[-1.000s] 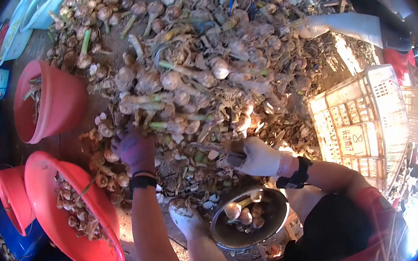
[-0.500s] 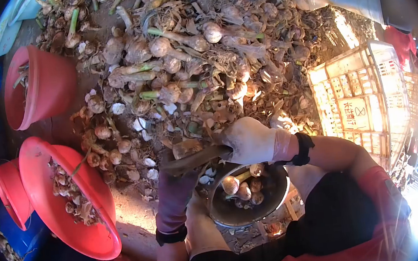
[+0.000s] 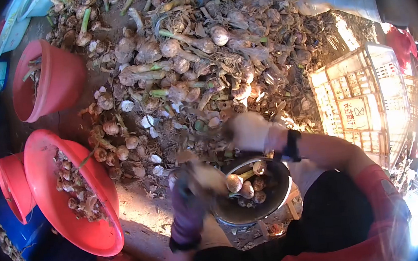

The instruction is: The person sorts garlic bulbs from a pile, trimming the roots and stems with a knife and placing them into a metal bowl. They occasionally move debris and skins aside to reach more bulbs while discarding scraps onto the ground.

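Observation:
My left hand (image 3: 187, 186), in a purple glove, is closed around a pale tan, motion-blurred shape that looks like a garlic bulb (image 3: 210, 178). It is just left of a dark round bowl (image 3: 277, 197). Inside the bowl lie several garlic bulbs (image 3: 247, 190), one with a stem stub. Beyond the bowl's far rim, my right hand (image 3: 251, 132) in a pale glove looks curled and is smeared by motion. What it grips is not distinguishable. A big heap of garlic with dry stalks (image 3: 200, 45) spreads in front of both hands.
At the left stand a pink bucket (image 3: 56, 80), a tilted red basin (image 3: 77, 236) with trimmed bits and a smaller red tub (image 3: 13, 186). A pale slatted crate (image 3: 352, 110) stands at the right. White pieces (image 3: 147, 121) are scattered on the ground.
My hands were together over a dark blade-like tool; now they are apart. The left has moved right and down towards the bowl. The tool no longer shows clearly. The view has shifted slightly.

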The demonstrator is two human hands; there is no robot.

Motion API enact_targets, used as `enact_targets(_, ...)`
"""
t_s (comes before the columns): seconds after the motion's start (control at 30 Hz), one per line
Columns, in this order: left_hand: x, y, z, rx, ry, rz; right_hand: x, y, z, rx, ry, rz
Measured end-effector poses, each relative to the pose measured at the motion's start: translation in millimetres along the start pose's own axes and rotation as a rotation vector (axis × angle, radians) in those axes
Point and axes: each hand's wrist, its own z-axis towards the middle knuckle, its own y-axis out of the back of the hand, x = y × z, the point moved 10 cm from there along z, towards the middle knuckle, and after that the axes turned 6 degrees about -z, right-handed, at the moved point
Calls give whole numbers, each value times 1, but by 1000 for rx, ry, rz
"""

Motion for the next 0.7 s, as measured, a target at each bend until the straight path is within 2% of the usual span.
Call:
enact_targets(0.03,-14,-13,-5,142,-86,-114,-43,-13,-5,189,-302,202)
enact_targets(0.07,-16,-4,3,130,-97,-111,-52,-10,-13,189,-362,102)
enact_targets(0.13,10,16,12,0,136,47,-7,8,-16,-30,-22,245)
enact_targets(0.17,12,11,13,-15,146,-171,-2,20,-13,-69,-52,190)
enact_targets(0.2,18,13,17,-18,144,-169,10,27,-9,-90,-75,155)
enact_targets(0.23,23,25,17,-73,88,-330,8,27,-1,-128,-71,313)
enact_targets(0.27,23,37,20,-123,11,-489,12,31,-2,-130,-66,319)
enact_targets(0.33,20,46,27,-141,-46,-503,26,37,-10,-24,-69,446)
enact_targets(0.4,14,53,33,-141,-187,-579,38,29,-19,-17,-1,394)
enact_targets(0.43,17,57,30,-155,-241,-577,51,20,-23,63,79,394)
enact_targets(0.47,13,56,28,-160,-239,-578,64,11,-28,139,159,395)
enact_targets(0.53,28,60,28,-307,21,-598,63,-4,-31,176,156,342)
enact_targets(0.57,54,71,23,-281,98,-793,57,-4,-30,163,111,297)
enact_targets(0.6,54,70,24,-278,95,-796,51,-3,-27,149,69,250)
enact_targets(0.63,50,64,28,-222,54,-836,49,14,-21,-38,98,254)
enact_targets(0.7,39,53,30,-165,11,-875,44,23,-15,-32,76,208)
